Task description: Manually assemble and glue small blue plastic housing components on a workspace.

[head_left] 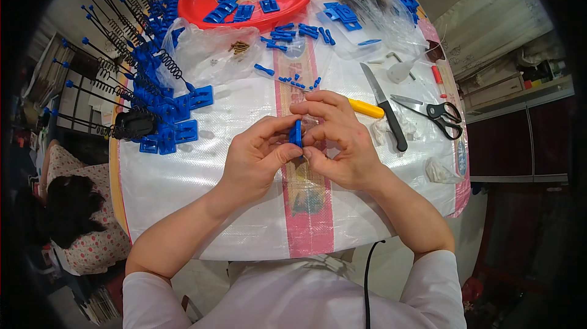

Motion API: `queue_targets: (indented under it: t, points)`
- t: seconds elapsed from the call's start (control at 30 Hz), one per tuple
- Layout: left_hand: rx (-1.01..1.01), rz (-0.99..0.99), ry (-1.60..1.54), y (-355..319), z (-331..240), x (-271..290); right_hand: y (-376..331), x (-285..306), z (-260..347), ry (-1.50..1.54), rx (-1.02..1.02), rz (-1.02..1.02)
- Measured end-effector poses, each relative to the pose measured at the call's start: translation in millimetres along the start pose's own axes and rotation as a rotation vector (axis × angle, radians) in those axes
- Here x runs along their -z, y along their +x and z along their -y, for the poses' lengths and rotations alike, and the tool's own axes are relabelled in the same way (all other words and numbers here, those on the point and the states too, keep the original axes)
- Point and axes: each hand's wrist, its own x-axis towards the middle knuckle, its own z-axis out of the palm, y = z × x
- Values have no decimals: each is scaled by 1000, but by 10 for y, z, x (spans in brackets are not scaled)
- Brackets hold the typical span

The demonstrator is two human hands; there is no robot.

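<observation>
A small flat blue plastic part [296, 134] is held on edge above the middle of the table. My left hand [258, 150] pinches it between thumb and fingers. From the other side, the thumb and fingertips of my right hand [343, 146] close against the same part, with the upper fingers curled over it. Much of the part is hidden by my fingers. Just beyond my hands lie several tiny blue pieces [297, 77] and a blue peg-like piece [264, 70].
Blue bases with black springs [177, 108] crowd the left side. A red basin [189, 0] holds blue parts at the back. Brass-coloured screws [239, 47] lie on a plastic bag. On the right are a yellow-handled tool [367, 108], a knife [391, 122] and scissors [441, 114].
</observation>
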Motion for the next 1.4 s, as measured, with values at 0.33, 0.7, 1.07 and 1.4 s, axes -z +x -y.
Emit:
queue_targets:
  t: [0.33, 0.7, 1.07, 1.4]
  points:
    - [30, 25, 15, 8, -28, -1, -5, -17, 16, -33, 20, -9]
    - [56, 7, -43, 14, -31, 19, 7, 22, 6, -55, 37, -52]
    - [73, 16, -93, 24, -20, 15, -28, -29, 9, -58, -14, -24]
    - [97, 21, -36, 25, -33, 14, -21, -43, 51, -81, 5, -23]
